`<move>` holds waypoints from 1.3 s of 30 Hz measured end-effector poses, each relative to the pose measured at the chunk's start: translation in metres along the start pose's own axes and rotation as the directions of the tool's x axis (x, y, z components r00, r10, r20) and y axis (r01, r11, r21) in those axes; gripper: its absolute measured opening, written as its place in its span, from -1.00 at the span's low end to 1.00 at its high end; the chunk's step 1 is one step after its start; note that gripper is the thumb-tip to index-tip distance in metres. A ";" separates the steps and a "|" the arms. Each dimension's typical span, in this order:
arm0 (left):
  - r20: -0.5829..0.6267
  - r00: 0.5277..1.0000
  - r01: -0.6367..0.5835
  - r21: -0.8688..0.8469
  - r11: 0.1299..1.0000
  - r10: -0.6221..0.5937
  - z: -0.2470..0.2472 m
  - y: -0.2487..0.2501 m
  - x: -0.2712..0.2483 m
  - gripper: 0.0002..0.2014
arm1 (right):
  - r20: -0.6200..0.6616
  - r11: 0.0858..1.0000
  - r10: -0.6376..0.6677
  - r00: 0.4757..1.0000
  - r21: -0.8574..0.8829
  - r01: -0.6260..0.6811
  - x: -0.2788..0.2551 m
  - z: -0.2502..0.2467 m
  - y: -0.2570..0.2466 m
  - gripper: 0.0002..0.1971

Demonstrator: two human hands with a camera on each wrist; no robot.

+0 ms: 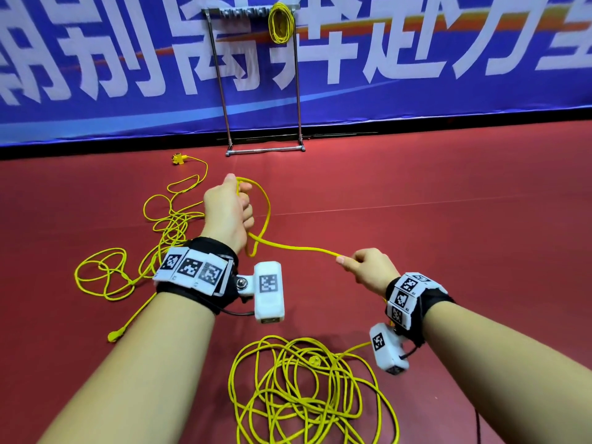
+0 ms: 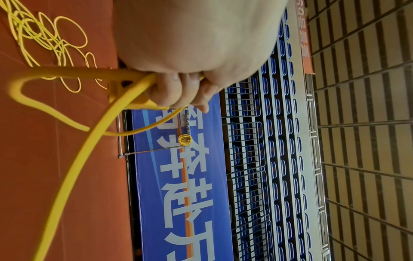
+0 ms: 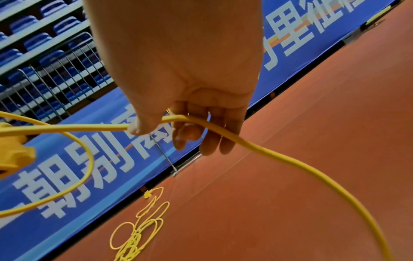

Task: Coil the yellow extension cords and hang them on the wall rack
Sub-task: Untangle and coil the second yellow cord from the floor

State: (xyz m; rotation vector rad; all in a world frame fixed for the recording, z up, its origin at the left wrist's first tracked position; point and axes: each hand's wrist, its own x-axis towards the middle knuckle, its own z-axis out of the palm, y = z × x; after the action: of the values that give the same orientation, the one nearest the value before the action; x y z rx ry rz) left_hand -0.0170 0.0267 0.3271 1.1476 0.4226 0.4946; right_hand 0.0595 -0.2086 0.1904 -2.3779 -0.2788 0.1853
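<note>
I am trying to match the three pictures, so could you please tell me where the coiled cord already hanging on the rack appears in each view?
Head: the hung coil is at top centre, on the right end of the rack.
Left wrist: the view is turned sideways; the coil is small, mid-frame, below the left hand.
Right wrist: not in it; the right hand covers the rack's top.
Shared landmark: the blue banner behind the rack.
</note>
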 end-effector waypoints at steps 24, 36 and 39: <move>0.140 0.990 -0.036 0.277 0.960 -0.004 0.007 -0.016 -0.001 -0.63 | -0.220 0.981 -0.042 0.975 0.176 0.082 0.001 -0.019 -0.061 -0.82; 0.311 0.947 -0.039 0.368 0.929 -0.083 0.019 -0.023 -0.016 -0.71 | 0.236 0.511 0.035 0.971 0.831 -0.220 -0.008 -0.023 -0.102 -0.78; 0.358 0.924 -0.028 0.413 0.910 -0.134 0.022 -0.028 -0.020 -0.76 | 0.318 0.455 0.014 0.948 0.842 -0.289 -0.009 -0.023 -0.104 -0.87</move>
State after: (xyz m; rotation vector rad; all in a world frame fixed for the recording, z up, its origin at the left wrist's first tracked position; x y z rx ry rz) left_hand -0.0165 -0.0103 0.3096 1.6010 0.2201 0.1211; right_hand 0.0400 -0.1513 0.2786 -1.2895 -0.0428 0.5934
